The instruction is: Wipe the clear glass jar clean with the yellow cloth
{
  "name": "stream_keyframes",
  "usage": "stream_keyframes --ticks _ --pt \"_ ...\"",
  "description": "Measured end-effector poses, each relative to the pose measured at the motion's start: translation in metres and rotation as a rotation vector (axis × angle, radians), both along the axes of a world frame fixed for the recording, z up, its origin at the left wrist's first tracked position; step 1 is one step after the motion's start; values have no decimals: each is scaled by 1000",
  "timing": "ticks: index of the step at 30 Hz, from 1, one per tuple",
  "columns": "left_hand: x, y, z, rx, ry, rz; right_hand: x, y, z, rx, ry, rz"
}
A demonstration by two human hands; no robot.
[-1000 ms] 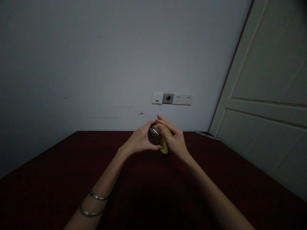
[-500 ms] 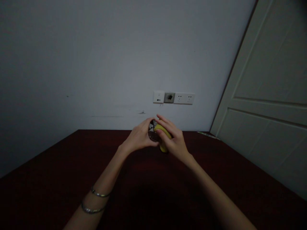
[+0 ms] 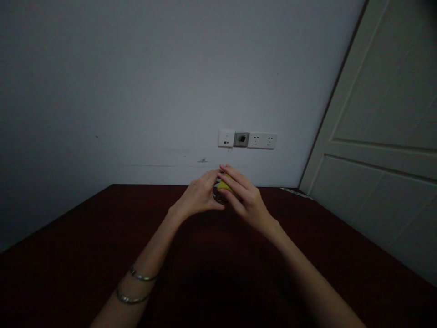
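Just above the far edge of the dark red table, my left hand (image 3: pixel 201 193) curves its thumb and fingers around the rim of a small round, glassy disc (image 3: pixel 217 195). The disc stands upright, and whether it is clear or a mirror I cannot tell. My right hand (image 3: pixel 246 196) grips a yellow sponge (image 3: pixel 223 186) and presses it to the disc's face. Most of the sponge is hidden behind the right fingers. The fingertips of both hands meet at the top of the disc.
The dark red table (image 3: pixel 102 237) reaches to a pale wall (image 3: pixel 153 91). A row of sockets and switches (image 3: pixel 261 140) is set in the wall beyond my hands. A white panelled door (image 3: pixel 385 136) stands at the right, and a thin strip (image 3: pixel 295 192) lies near the table's far right corner.
My right hand and the sponge have shifted slightly left, further over the disc. The sponge's lower end, which hung below the right hand, is now hidden. My left hand stays nearly still.
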State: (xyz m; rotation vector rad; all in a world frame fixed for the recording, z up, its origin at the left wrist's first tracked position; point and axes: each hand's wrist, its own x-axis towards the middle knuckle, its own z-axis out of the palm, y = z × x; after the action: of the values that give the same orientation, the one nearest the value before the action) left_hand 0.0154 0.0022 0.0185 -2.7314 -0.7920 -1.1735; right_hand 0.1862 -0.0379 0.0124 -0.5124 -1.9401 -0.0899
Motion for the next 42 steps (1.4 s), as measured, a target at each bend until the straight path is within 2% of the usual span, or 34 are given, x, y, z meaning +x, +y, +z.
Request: stream_keyframes --ticks 3,9,11,13,17,20,23,27,29,33,37,42 --pt "2 -4 2 19 -25 -14 1 5 1 -95 178 21" --pt "7 -9 2 -36 -54 -78 8 20 4 -594 458 179" --pt "7 -10 1 -79 -73 -73 8 21 4 -655 483 213" --pt "6 -10 1 -127 -88 -57 6 18 3 -573 474 204" --pt "5 -10 3 -201 -128 5 1 5 4 -271 314 122" --pt "5 -11 5 -246 -166 -9 0 -2 5 -167 214 103" --pt "6 -12 6 -329 -215 -58 2 2 5 -203 276 131" --pt "8 -16 8 -444 -271 -155 6 15 2 -397 463 205" --pt "9 -18 10 -505 -307 -207 7 18 0 -437 495 230" --pt "10 -20 14 -619 -373 -255 7 8 3 -292 411 187" --pt "9 -21 16 -632 -347 -223 6 -8 9 -147 275 136" --pt "9 -20 14 -567 -275 -150 6 -11 12 -164 213 130"
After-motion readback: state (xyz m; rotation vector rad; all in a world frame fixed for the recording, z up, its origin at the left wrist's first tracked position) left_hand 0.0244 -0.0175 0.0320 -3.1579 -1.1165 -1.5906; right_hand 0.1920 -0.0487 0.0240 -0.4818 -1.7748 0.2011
